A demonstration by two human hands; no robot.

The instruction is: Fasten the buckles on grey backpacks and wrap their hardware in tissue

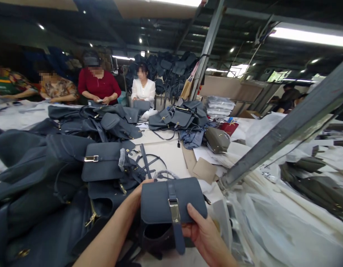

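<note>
My left hand (pixel 134 198) and my right hand (pixel 201 231) hold up a slate-blue leather handbag (pixel 157 202) between them. My left fingers grip its left edge, partly hidden behind it. My right thumb presses the lower right corner of the flap. A leather strap with a gold buckle (pixel 174 209) runs down the flap and hangs below its edge. Under the flap a dark opening (pixel 154 231) shows, and its inside is too dark to make out.
Heaps of similar blue-grey bags (pixel 104 163) cover the white worktable (pixel 163 155) to the left and ahead. A grey metal beam (pixel 280 133) slants across the right side, above white plastic sheeting (pixel 274 222). Several co-workers sit at the far side, before hanging bags (pixel 166 70).
</note>
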